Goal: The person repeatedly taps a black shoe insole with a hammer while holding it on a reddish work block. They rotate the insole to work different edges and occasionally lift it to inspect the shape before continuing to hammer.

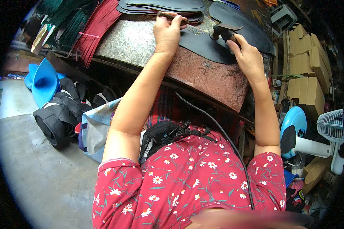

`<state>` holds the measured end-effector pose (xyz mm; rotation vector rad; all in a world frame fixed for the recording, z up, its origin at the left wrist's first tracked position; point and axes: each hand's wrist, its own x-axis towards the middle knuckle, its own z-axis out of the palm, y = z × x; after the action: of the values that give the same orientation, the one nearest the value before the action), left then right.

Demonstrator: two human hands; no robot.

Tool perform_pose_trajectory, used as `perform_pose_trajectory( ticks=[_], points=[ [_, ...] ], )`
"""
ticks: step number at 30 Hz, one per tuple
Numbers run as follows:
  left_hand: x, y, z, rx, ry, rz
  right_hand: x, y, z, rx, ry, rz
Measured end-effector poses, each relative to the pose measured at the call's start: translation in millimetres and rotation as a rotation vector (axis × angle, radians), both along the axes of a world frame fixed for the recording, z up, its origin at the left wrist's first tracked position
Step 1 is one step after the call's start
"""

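A black sole-shaped sheet (203, 45) lies flat on the worktable. Over its right part, my right hand (249, 57) is closed around the handle of a hammer (220, 32); the round face of its dark head is on or just above the sheet. At the sheet's upper left, my left hand (167, 35) is closed on a slim, dark stick-like tool (165, 15), whose exact kind I cannot make out. Small shiny specks (197, 32) show on the sheet between my hands, too small to tell as tacks or holes.
Behind my left hand are stacked black sole sheets (160, 7); another large black sheet (246, 28) lies right. Red strips (97, 30) hang over the table's left edge. Cardboard boxes (306, 57) and a fan (330, 124) stand right, black rolls (59, 114) left. A black cable (221, 131) crosses my front.
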<state>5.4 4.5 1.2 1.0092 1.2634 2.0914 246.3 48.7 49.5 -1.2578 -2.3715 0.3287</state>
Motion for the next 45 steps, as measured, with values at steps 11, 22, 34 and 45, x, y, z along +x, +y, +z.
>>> perform_pose_trajectory(
  ticks=[11, 22, 34, 45],
  points=[
    [-15, -5, -2, -0.311, 0.414, -0.020, -1, -3, 48, -0.004, 0.329, 0.137],
    [11, -7, 7, -0.308, 0.981, 0.330, -9, 1, 7, 0.088, 0.169, 0.074],
    [3, -8, 8, -0.333, 0.761, 0.108, -2, -31, 77, 0.069, 0.618, 0.367],
    [8, -1, 4, -0.224, 0.171, -0.053, 0, 3, -4, -0.017, 0.021, -0.058]
  ],
)
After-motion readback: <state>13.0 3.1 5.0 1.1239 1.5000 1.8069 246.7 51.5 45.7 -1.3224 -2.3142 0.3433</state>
